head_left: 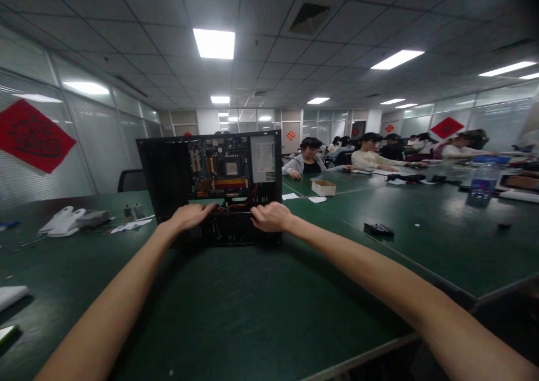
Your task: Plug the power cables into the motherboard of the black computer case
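Note:
An open black computer case (pixel 162 173) stands upright on the green table, its inside facing me. In it are a motherboard (pixel 219 168) with a bare square processor and, at the upper right, a power supply (pixel 263 159) with a label. Thin dark and reddish cables (pixel 236 205) run across the lower part. My left hand (pixel 189 217) reaches into the lower middle, fingers closed at the cables' left end. My right hand (pixel 272 216) is curled closed at their right side, near the case's lower right; what its fingers grip is hidden.
Left of the case lie a white plastic bag (pixel 63 221), a grey box (pixel 92 219) and papers. To the right are a small white box (pixel 323 188), a black part (pixel 378 230) and a large water bottle (pixel 483 180). Several people sit farther along the table.

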A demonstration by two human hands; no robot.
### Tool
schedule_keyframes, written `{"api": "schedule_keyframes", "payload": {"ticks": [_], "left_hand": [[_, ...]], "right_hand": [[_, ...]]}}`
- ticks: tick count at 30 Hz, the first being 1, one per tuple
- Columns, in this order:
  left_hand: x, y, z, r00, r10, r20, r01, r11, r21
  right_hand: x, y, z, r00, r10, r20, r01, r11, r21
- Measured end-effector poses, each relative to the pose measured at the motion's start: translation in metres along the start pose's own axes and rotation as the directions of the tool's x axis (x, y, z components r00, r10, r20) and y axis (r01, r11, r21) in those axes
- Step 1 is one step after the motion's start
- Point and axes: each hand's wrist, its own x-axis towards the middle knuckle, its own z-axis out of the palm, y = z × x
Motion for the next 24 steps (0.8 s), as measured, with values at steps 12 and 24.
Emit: {"api": "schedule_keyframes", "payload": {"ticks": [12, 24], "left_hand": [[-0.003, 0.025, -0.002, 0.918, 0.369, 0.147, -0.353, 0.927, -0.125], [-0.044, 0.072, -0.032, 0.843, 0.407, 0.352, -0.369, 0.914, -0.170]], "right_hand": [[-0.024, 0.039, 0.019, 0.999, 0.003, -0.038, -0.002, 1.000, 0.019], [-0.082, 0.035, -0.022, 0.988, -0.081, -0.135, 0.073, 0.995, -0.064]]}}
